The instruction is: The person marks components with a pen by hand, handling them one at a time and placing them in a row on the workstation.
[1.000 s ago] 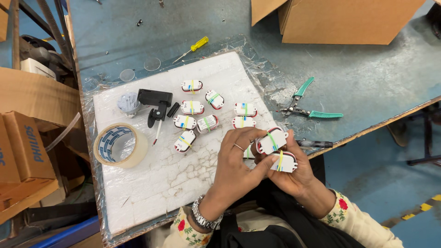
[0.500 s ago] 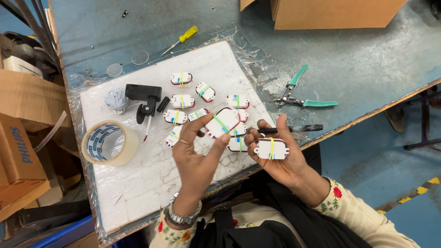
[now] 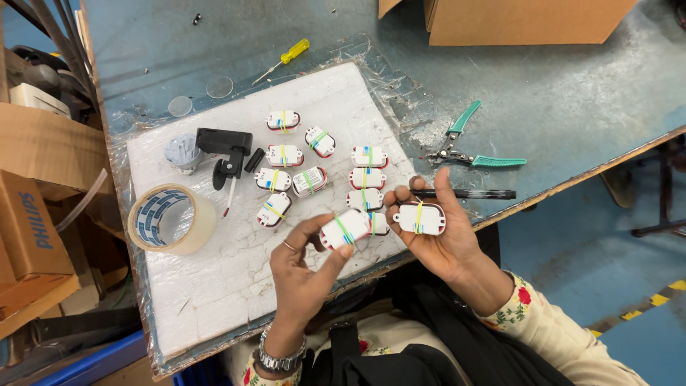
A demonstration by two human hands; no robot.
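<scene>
My left hand point(image 3: 304, 268) pinches a small white plastic unit with a green rubber band point(image 3: 344, 229) above the white foam board point(image 3: 214, 279). My right hand point(image 3: 439, 239) cradles a second white banded unit point(image 3: 421, 218) in its palm, just off the board's right edge. Several more banded white units point(image 3: 309, 182) lie in loose rows on the board in front of both hands. One of them point(image 3: 376, 224) sits between my two hands, partly hidden by the held unit.
A roll of clear tape point(image 3: 171, 218), a black bracket point(image 3: 225, 143) and a small grey part point(image 3: 182, 152) sit at the board's left. A black pen point(image 3: 475, 194), green-handled pliers point(image 3: 471, 154) and a yellow screwdriver point(image 3: 286, 59) lie on the blue table. Cardboard boxes point(image 3: 522, 18) stand behind and at left.
My left hand has carried its unit down and left from the rows toward me. My right hand stays near the board's edge with its unit.
</scene>
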